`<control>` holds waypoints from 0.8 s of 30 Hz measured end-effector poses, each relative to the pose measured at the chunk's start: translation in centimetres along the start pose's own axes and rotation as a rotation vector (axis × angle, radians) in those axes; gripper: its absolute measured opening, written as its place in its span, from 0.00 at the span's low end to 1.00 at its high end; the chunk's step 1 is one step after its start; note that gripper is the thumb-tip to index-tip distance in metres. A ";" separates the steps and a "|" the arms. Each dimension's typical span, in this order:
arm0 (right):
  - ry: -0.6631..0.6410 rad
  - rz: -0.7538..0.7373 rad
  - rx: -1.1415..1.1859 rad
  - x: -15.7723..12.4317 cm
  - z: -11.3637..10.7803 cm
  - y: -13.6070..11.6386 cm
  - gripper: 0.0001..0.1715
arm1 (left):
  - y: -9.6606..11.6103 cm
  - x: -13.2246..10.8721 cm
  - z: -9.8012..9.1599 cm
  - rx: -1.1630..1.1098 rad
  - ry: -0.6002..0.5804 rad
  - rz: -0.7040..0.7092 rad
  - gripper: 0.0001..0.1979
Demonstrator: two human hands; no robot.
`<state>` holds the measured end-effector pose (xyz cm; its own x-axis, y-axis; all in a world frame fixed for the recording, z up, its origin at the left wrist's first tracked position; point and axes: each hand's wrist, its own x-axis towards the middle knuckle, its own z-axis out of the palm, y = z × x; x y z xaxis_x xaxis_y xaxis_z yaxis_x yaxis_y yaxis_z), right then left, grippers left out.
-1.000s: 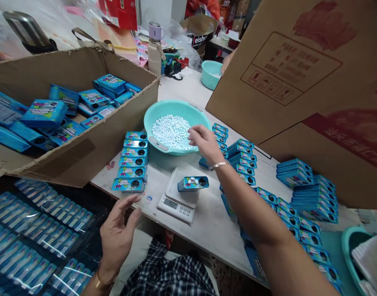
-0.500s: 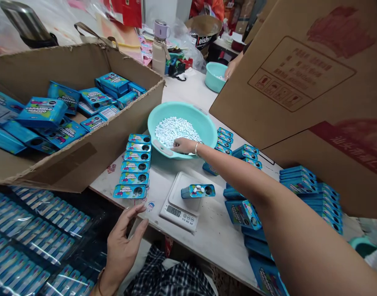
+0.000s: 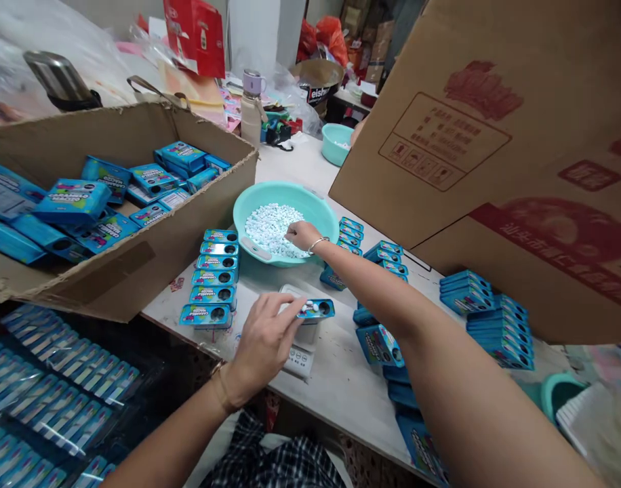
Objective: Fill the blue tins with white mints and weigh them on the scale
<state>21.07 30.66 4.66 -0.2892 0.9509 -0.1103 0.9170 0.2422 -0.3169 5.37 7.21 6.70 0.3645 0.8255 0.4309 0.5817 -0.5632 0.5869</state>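
My left hand (image 3: 270,335) is at the left end of a blue box (image 3: 321,309) that lies on the white scale (image 3: 299,359); several white candies sit on the box. Thumb and fingers are around that end, and the hand covers part of the scale. Over the turquoise basin (image 3: 318,207), my right hand (image 3: 304,235) is closed, its fingertips just above the white candies (image 3: 272,227); what they hold is hidden. A row of blue boxes (image 3: 213,278) stands left of the scale.
A cardboard carton (image 3: 132,261) with blue boxes stands at the left, a big carton (image 3: 443,163) at the right. More blue boxes (image 3: 498,332) stand at the right. A bottle (image 3: 251,112) and a second basin (image 3: 335,144), by a person's hand, are behind.
My left hand has moved right and forward from the table's edge to the box on the scale. My right hand has lifted slightly from the candies, its fingers closed. The view has shifted.
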 end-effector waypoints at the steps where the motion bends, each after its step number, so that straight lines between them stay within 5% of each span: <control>1: 0.011 -0.002 0.001 -0.1 -0.1 0.1 0.09 | 0.3 1.1 0.1 0.040 -0.075 0.032 0.18; 6: 0.042 -0.030 0.039 -0.2 -0.1 0.3 0.06 | 1.2 4.3 0.6 0.295 -0.414 0.095 0.16; 14: 0.150 -0.081 0.191 -3.3 -3.3 -0.1 0.08 | 2.1 5.7 1.4 0.495 -0.536 0.100 0.14; 18: 0.271 -0.151 0.286 -10.1 -5.5 0.2 0.16 | 1.4 5.6 0.6 0.373 -0.415 0.063 0.13; 21: 0.403 -0.164 0.458 -16.6 -5.0 0.1 0.15 | 0.4 5.3 -1.6 0.087 -0.154 -0.057 0.09; 24: 0.390 -0.175 0.473 -21.3 -2.9 -1.0 0.13 | -0.2 4.3 -4.0 -0.212 0.107 -0.256 0.07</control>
<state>27.08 10.76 10.03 -0.2206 0.9269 0.3036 0.6189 0.3736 -0.6909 3.87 10.69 11.19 0.1417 0.9386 0.3145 0.4765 -0.3432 0.8094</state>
